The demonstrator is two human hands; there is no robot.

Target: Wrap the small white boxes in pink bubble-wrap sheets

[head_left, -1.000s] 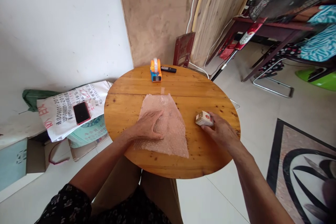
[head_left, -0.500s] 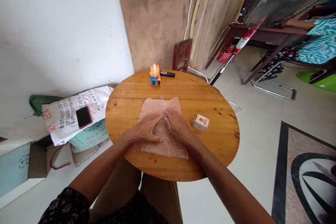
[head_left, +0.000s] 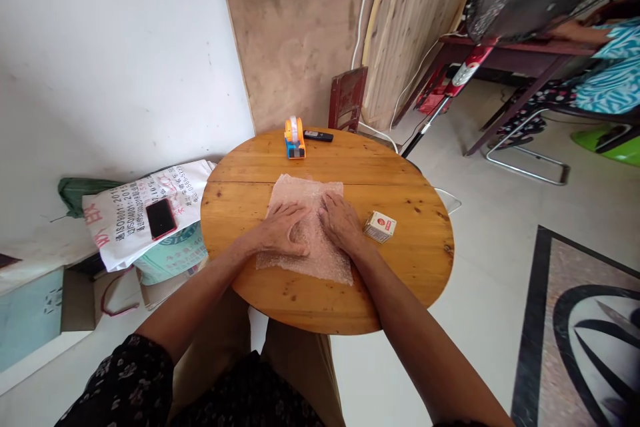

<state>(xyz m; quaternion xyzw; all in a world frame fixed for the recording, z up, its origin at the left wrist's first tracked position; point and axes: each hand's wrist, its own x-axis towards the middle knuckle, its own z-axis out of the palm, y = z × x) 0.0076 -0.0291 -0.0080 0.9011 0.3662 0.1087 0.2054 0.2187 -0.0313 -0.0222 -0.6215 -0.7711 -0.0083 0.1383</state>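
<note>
A pinkish sheet of bubble wrap point(head_left: 315, 260) lies spread on the round wooden table point(head_left: 410, 267). Flat on its left half rests my left hand point(head_left: 283, 230), thumb held away from the fingers. My right hand point(head_left: 343, 223) presses on the right side of the sheet, fingers stretched out. Neither hand holds anything. Just right of my right hand stands a small white box point(head_left: 381, 227) with a red mark. Toward the table's far edge are an orange and blue tape dispenser point(head_left: 295, 138) and a slim black device point(head_left: 319, 136).
Left of the table, a phone point(head_left: 161, 218) lies on printed sacks point(head_left: 135, 193). A red chair point(head_left: 348, 99) touches the far side. A standing fan point(head_left: 470, 70) is at the back right, with another person seated behind it at a dark table point(head_left: 530, 47).
My hands have moved apart on the bubble wrap; before, their fingertips met near its middle. The view has shifted slightly.
</note>
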